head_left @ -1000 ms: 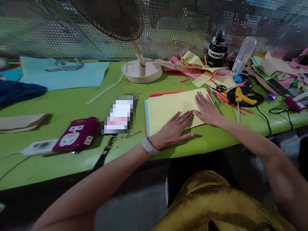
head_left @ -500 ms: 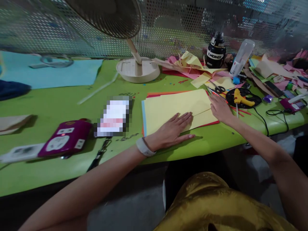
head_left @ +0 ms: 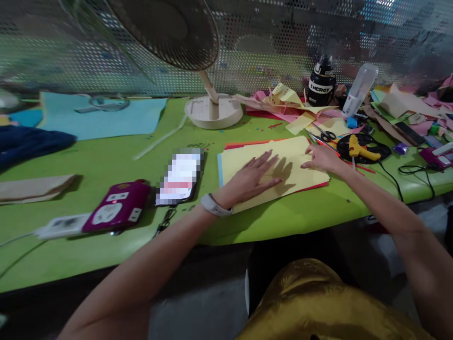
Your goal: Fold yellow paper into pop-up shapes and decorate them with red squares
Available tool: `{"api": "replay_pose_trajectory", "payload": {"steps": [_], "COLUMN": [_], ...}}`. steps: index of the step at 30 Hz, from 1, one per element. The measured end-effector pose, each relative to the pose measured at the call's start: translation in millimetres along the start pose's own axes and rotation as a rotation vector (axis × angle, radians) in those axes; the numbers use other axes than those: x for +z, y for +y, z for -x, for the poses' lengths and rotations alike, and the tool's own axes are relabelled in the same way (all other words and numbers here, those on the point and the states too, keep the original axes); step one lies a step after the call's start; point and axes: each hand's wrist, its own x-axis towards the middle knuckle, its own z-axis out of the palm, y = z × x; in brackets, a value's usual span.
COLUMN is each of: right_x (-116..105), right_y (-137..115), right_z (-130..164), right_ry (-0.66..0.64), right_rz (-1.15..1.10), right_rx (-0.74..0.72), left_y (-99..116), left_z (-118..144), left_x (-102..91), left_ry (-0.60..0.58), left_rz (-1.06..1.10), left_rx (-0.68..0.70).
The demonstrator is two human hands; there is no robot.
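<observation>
A yellow paper sheet (head_left: 244, 158) lies on top of a stack on the table, with blue, orange and red sheet edges showing around it. My left hand (head_left: 253, 177), a pale band at its wrist, is spread over the middle of the sheet. Its shadow falls beside the fingers, so the hand looks slightly raised. At the sheet's right end is my right hand (head_left: 322, 158), thumb and forefinger apart, fingertips at the paper's surface. Beyond it lie scissors (head_left: 325, 134) and a yellow glue gun (head_left: 363, 148) on a black holder.
A fan (head_left: 212, 113) stands behind the stack. To the left are a phone (head_left: 179, 177), a purple power box (head_left: 118, 205) and blue paper (head_left: 106, 118). Paper scraps (head_left: 283, 97), a black bottle (head_left: 321, 84) and a clear bottle (head_left: 361, 89) crowd the back right.
My left hand has lifted off the sheet, fingers spreading wider. My right hand's fingers have bent inward at the right end. The dark line across the yellow paper no longer shows. The view has shifted left.
</observation>
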Motion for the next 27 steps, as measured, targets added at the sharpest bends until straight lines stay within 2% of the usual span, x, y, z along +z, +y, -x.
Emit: {"api": "replay_pose_trajectory", "payload": {"steps": [2,4,7,9,11,16,20,24,25,27], "right_x": [-4,-7,-8,-6,-3,9,15,16,17,18], "right_y": [4,9,15,13,3,-36,-58,-65,-65,-63], "right_z": [-1,-2,-5,-8,-13,-36,-48,-48,-48,-49], "right_ry": [-0.025,-0.03,0.045,0.111,0.121,0.038,-0.022,-0.166,-0.174,-0.099], "right_rz": [-0.056,-0.126,-0.198,-0.211,-0.225,-0.265,-0.344,-0.346,-0.344,-0.312], "right_rx": [-0.02,-0.04,-0.039,-0.047,-0.081,-0.072,-0.065,-0.1,-0.12,-0.174], "left_y": [-13,-26,-38,-39,-35,-25,-25,-28,-29,-29], "left_z": [-5,-9,-10,-9,-7,-5,-5,-5,-5,-5], "left_x": [-4.1,-6.5,-7.1,-5.8,-3.7,1.4,3.8,7.3,8.1,9.1], "left_ry": [0.072,0.096,0.1,0.087,0.062,0.041,0.038,0.07,0.084,0.111], "left_rz": [0.027,0.087,0.126,0.11,0.064,-0.044,-0.057,-0.076,-0.075,-0.068], "left_rx": [-0.116,-0.224,-0.296,-0.282,-0.258,-0.266,-0.288,-0.272,-0.262,-0.241]}}
